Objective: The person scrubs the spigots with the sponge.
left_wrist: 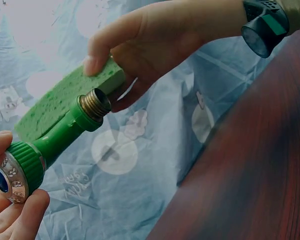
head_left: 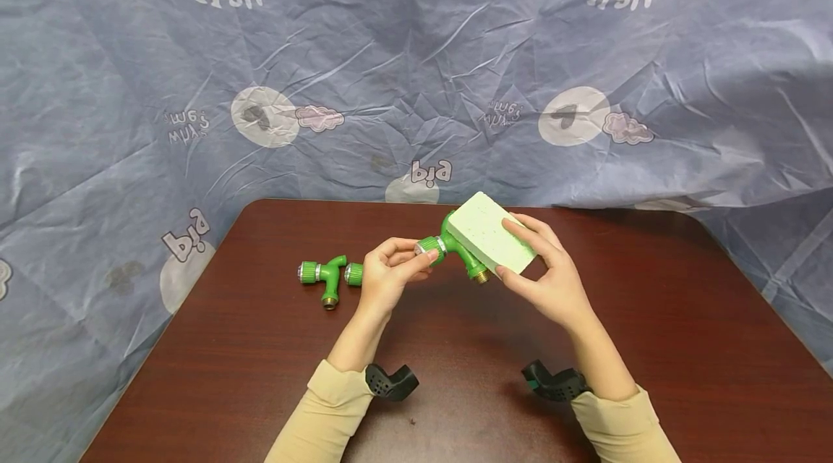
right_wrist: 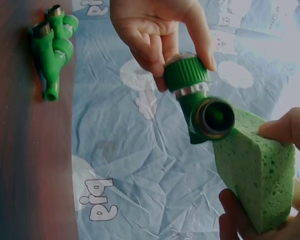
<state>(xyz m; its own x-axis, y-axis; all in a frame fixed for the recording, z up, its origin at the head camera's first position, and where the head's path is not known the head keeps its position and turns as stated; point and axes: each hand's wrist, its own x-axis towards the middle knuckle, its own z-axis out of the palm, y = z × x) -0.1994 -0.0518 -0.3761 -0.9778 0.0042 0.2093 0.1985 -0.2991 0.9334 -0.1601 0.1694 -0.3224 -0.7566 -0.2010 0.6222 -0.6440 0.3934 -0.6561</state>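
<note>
My left hand [head_left: 390, 271] pinches the ribbed round knob of a green faucet [head_left: 463, 255], holding it up over the table. The faucet's brass threaded end [left_wrist: 96, 104] points toward my right side, and its opening faces the camera in the right wrist view. In my right hand [head_left: 553, 275] is a light green sponge [head_left: 491, 231], a thick porous block gripped between thumb and fingers. One broad side of the sponge lies along the faucet's body, overlapping its spout in the head view.
On the dark wooden table [head_left: 651, 318], another green faucet [head_left: 330, 278] lies left of my left hand. Close by is one more faucet [head_left: 353, 274], partly hidden behind that hand. A wrinkled blue-grey printed cloth [head_left: 390, 72] hangs behind the table.
</note>
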